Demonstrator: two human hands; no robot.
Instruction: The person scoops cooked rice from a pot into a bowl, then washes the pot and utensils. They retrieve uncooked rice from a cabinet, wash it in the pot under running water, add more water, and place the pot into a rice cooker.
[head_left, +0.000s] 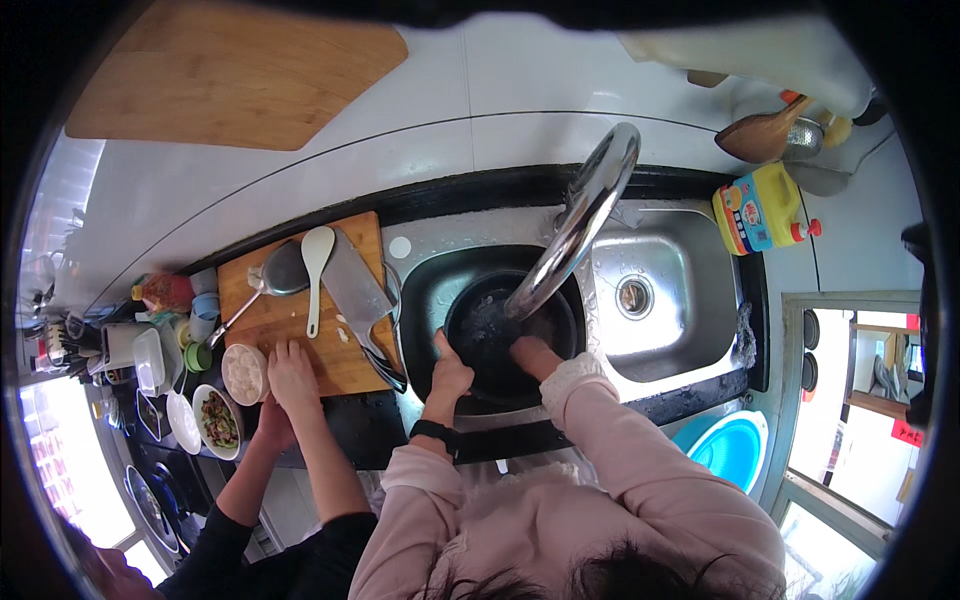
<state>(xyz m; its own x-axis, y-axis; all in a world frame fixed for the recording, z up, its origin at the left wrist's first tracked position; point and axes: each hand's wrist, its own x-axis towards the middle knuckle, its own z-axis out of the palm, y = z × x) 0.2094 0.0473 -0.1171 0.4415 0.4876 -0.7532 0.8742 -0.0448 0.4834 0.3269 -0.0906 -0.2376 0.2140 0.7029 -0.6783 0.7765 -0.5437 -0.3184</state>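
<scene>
A round black pan (480, 341) sits in the left basin (420, 315) of a steel double sink, beneath the curved chrome faucet (592, 206). My left hand (450, 371) grips the pan's left rim, thumb up, with a black band on the wrist. My right hand (536, 356) reaches inside the pan near its right side; its fingers are partly hidden, and whether they hold anything cannot be made out. Water appears to run into the pan below the spout. The right basin (667, 300) shows its drain strainer (634, 297).
At left, another person's hands (292, 379) touch a bowl of pale food (244, 373) beside a cutting board (285, 322) with a cleaver (356, 281), rice paddle (316, 262) and ladle (285, 268). A yellow detergent jug (761, 210) and blue basin (727, 450) are at right.
</scene>
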